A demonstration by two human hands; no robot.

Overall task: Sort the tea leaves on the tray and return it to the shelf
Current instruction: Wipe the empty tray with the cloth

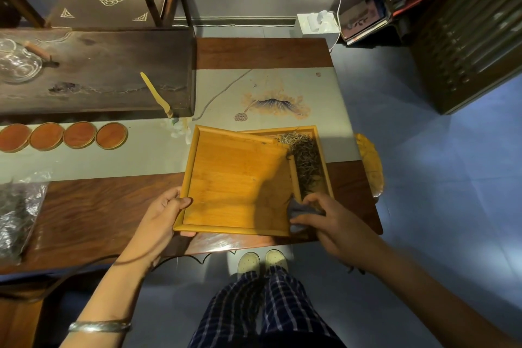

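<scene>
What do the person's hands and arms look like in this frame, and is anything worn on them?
Both arms are bare to the frame's edge: no sleeves, no gloves. The left hand has a plain silver bangle on its forearm. The right hand has something thin and dark at the wrist, too shadowed to identify. No rings can be made out.

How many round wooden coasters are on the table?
4, in a row along the left of the table runner: coasters at and. The leftmost is cut by the frame edge.

I'm in a tea room. Wooden tea board (96,70) and coasters (63,135) beyond my left hand (162,215). Cushioned chair (110,5) farther off.
</scene>
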